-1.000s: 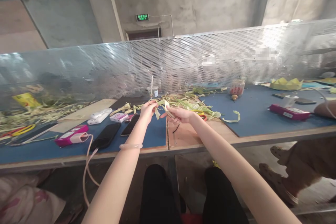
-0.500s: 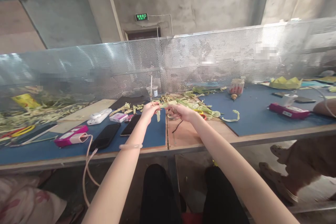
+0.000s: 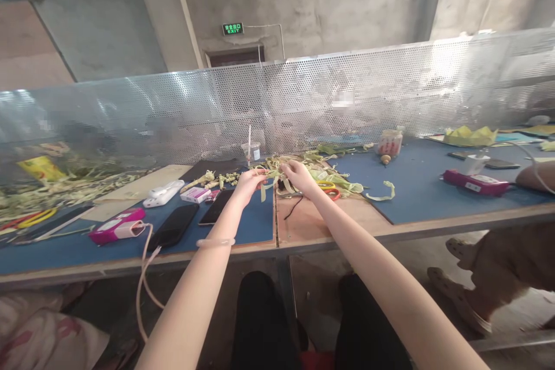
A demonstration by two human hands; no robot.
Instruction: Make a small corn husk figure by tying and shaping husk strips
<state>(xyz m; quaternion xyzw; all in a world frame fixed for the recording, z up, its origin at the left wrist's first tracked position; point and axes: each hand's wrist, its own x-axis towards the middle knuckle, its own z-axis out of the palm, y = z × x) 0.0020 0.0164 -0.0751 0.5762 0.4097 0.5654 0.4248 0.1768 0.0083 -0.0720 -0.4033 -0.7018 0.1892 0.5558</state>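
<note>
My left hand (image 3: pixel 250 182) is closed on a pale green leaf strip (image 3: pixel 263 192), whose loose end hangs below the fingers. Just to its right, my right hand (image 3: pixel 297 176) is pinched at the same strip, its fingertips partly hidden. Behind and right of both hands spreads a heap of green and yellowish leaf strips (image 3: pixel 323 176). Scissors with yellow and orange handles (image 3: pixel 332 192) lie by the heap, beneath my right wrist. A dark cord (image 3: pixel 293 208) rests on the bare wood below my right hand.
Left of my hands lie a black phone (image 3: pixel 176 225), a white case (image 3: pixel 163 192), a magenta tissue pack (image 3: pixel 117 225) and braided pieces (image 3: pixel 199 181). A plastic cup with a straw (image 3: pixel 250 150) stands behind. A perforated metal screen (image 3: pixel 303 104) borders the table; another person's arm (image 3: pixel 537 178) is at right.
My right hand has risen slightly and turned, uncovering more of the scissors' handles. The left hand stays almost in place, with the strip's end still hanging from it.
</note>
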